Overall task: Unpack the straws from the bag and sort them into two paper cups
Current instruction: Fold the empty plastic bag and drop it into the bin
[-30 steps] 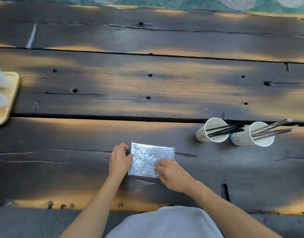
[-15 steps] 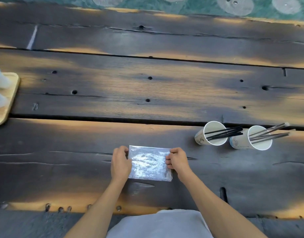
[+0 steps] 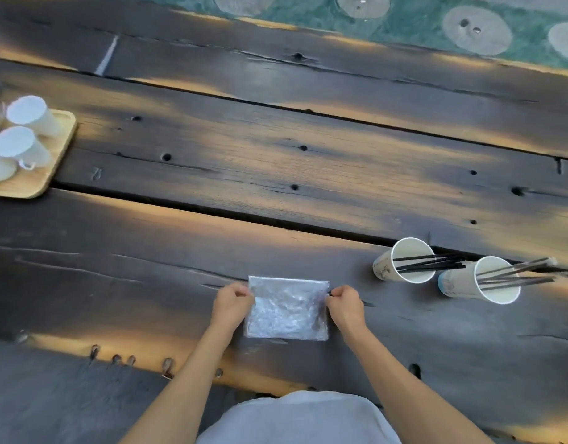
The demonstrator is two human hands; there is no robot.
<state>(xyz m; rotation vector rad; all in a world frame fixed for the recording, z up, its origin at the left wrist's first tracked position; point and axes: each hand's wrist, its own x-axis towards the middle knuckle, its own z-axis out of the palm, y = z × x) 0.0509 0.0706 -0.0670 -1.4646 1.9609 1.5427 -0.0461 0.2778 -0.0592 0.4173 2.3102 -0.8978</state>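
Observation:
A clear, crinkled plastic bag (image 3: 287,310) lies flat on the dark wooden table, folded into a small rectangle. My left hand (image 3: 230,304) pinches its left edge and my right hand (image 3: 345,305) pinches its right edge. To the right stand two white paper cups. The nearer-left cup (image 3: 404,260) holds several black straws (image 3: 431,263) that lean to the right. The right cup (image 3: 479,281) holds several grey straws (image 3: 516,274), also leaning right.
A light wooden tray (image 3: 56,155) at the far left carries white upturned cups (image 3: 29,115). A wide gap between planks (image 3: 212,208) runs across the table. The table's near edge is just below my forearms; green patterned floor (image 3: 420,17) lies beyond the far edge.
My right hand moved from the bag's lower middle to its right edge. The bag now lies squarer and flatter between both hands. The camera view shifted, showing more of the tray.

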